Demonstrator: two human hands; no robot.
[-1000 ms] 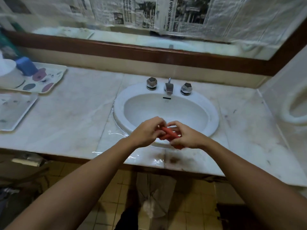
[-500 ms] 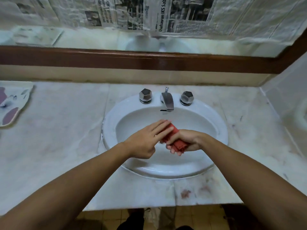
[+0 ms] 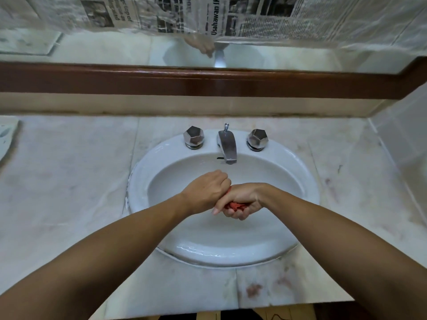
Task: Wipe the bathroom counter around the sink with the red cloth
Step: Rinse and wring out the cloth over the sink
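Observation:
Both my hands are together over the bowl of the white oval sink [image 3: 307,188], just below the tap. The red cloth [image 3: 234,206] is bunched up; only a small crumpled part shows under my right hand [image 3: 242,199], whose fingers are curled tightly round it. My left hand [image 3: 208,192] is curled in a fist against the right one, gripping the cloth's other end, which barely shows as a red sliver between the hands. The pale marble counter [image 3: 69,181] surrounds the sink, with a reddish-brown stain [image 3: 253,290] near its front edge.
A chrome spout [image 3: 227,146] and two faceted chrome knobs [image 3: 193,137] [image 3: 257,139] stand at the sink's back rim. A tray's corner [image 3: 7,139] shows at far left. A brown wooden ledge [image 3: 208,82] runs below the newspaper-covered mirror. A wall closes the counter's right end.
My left hand's fingers, straight half a second ago, have curled into a fist on the cloth. Both hands squeeze it closer together, and the view has moved nearer the sink.

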